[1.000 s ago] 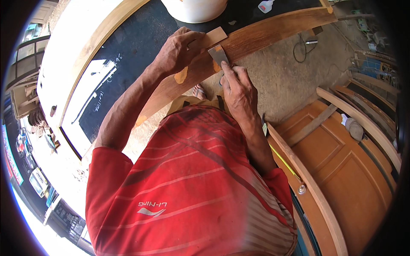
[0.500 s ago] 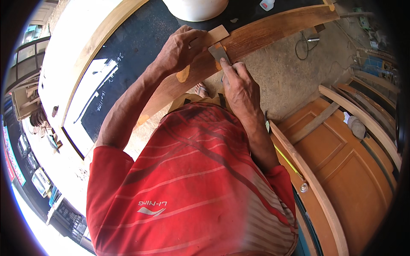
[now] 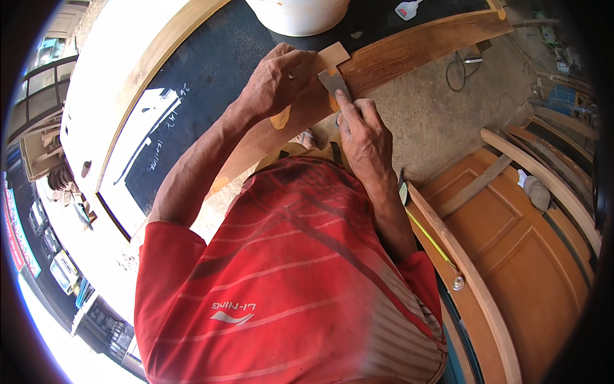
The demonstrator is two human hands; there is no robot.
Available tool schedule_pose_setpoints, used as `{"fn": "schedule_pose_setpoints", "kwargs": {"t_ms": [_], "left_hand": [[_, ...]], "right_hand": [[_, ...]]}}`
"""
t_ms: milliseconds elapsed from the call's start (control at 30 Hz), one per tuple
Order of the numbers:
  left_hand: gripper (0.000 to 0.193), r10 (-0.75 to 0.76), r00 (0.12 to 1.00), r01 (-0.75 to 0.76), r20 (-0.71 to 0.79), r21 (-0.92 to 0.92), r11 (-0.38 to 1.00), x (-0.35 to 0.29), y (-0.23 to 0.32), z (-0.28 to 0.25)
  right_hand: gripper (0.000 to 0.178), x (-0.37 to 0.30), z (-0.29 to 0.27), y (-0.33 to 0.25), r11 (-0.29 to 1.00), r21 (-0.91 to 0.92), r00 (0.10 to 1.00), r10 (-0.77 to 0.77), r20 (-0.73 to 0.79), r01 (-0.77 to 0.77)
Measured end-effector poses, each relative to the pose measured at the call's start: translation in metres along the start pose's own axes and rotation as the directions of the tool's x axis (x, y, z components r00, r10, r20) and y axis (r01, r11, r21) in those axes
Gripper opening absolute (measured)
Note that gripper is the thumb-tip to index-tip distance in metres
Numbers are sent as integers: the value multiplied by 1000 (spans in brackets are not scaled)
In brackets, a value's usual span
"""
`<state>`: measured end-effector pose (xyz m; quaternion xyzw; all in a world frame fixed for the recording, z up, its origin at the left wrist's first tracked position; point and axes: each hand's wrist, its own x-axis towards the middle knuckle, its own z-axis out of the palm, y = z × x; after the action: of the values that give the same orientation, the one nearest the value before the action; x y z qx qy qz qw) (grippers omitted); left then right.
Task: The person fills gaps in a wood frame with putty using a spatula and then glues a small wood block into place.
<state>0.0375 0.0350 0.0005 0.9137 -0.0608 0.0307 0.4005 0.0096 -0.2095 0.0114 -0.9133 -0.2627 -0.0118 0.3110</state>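
Note:
My left hand (image 3: 274, 83) is closed round a small, flat, light-brown board (image 3: 334, 57), whose far end sticks out past the fingers. A putty knife (image 3: 332, 82) is gripped in my right hand (image 3: 366, 136), index finger laid along it. Orange filler shows at the tip of its grey blade, which sits right by the board's near edge; whether they touch I cannot tell. Both hands are over a long reddish-brown wooden rail (image 3: 403, 56). Orange filler patches (image 3: 280, 118) mark the rail, one of them just beneath the blade.
Beyond the rail lies a dark panel (image 3: 217, 73) with white chalk-like marks. A white bucket (image 3: 299, 20) and a small white-and-red item (image 3: 407, 9) rest on it. Right of me are a panelled brown door (image 3: 502, 214), long timber strips (image 3: 470, 275) and a looped cable (image 3: 456, 73) on the floor.
The whole view has shifted slightly. The putty knife's blade has turned a little, and orange filler now shows on its tip. Both hands keep their holds.

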Motion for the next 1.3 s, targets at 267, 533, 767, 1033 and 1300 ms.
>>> {"fn": "schedule_pose_setpoints", "kwargs": {"t_ms": [267, 533, 767, 1033, 1300], "left_hand": [[38, 151, 989, -151, -5, 31, 988, 2, 1, -4], [38, 55, 998, -55, 16, -1, 998, 1, 1, -2], [37, 17, 1000, -16, 6, -25, 1000, 4, 3, -3], [36, 3, 1000, -3, 28, 25, 1000, 3, 4, -4], [36, 20, 1000, -21, 14, 24, 999, 3, 1, -2]], "right_hand": [[47, -2, 1, 4, 1000, -13, 999, -27, -18, 26], [46, 3, -13, -2, 999, -16, 992, 54, 113, -52], [45, 7, -19, -4, 998, -45, 990, 48, 135, -42], [48, 2, -13, 1, 999, -17, 995, 47, 88, -46], [48, 0, -12, -1, 999, -13, 997, 39, 67, -38]]}}
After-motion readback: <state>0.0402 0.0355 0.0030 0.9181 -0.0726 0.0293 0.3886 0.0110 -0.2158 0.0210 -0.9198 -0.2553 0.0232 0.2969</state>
